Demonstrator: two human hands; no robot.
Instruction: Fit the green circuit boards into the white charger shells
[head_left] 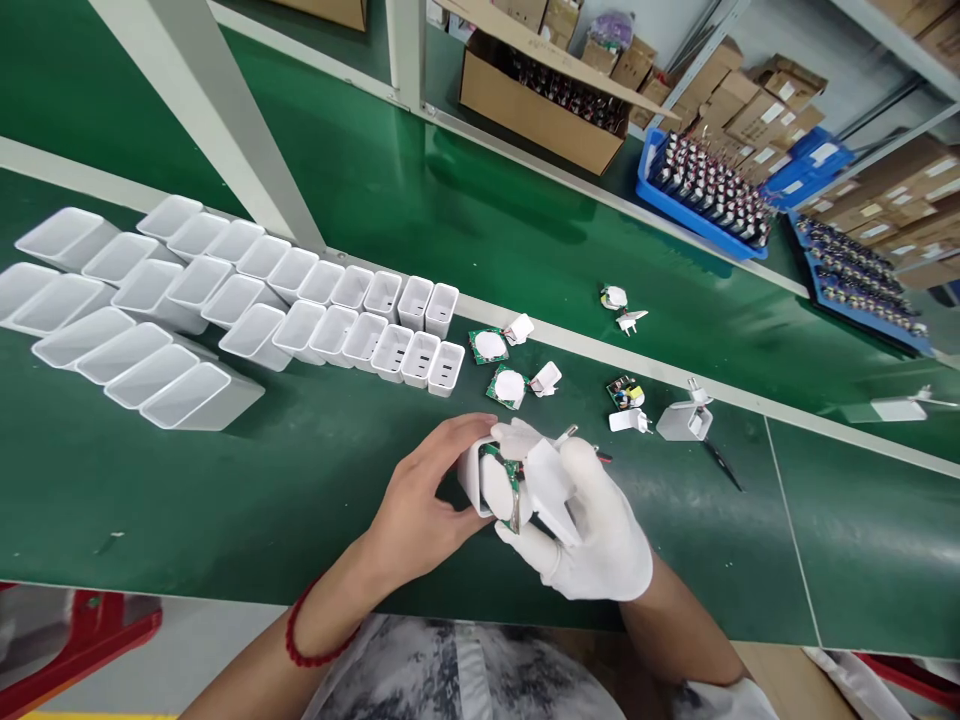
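Observation:
My left hand (420,490), bare, grips a white plastic housing (468,478) from the left, its open end facing right. In a white glove, my right hand (609,535) holds a green circuit board (513,468) with a white pad on its face, along with a white plastic cover piece (551,485). The board's left part is at the mouth of the housing; how deep it sits is hard to tell. A metal-tipped tool (571,432) sticks out behind the gloved fingers, mostly hidden. Just beyond my hands lies another padded circuit board (508,387) beside a small white plug part (546,378).
Rows of open white housings (247,335) stand on the green bench to the left. Further right are a board with components (625,392), a white housing with a plug (684,422) and a thin black object (724,465). A blue tray (675,215) and carton (540,110) sit behind.

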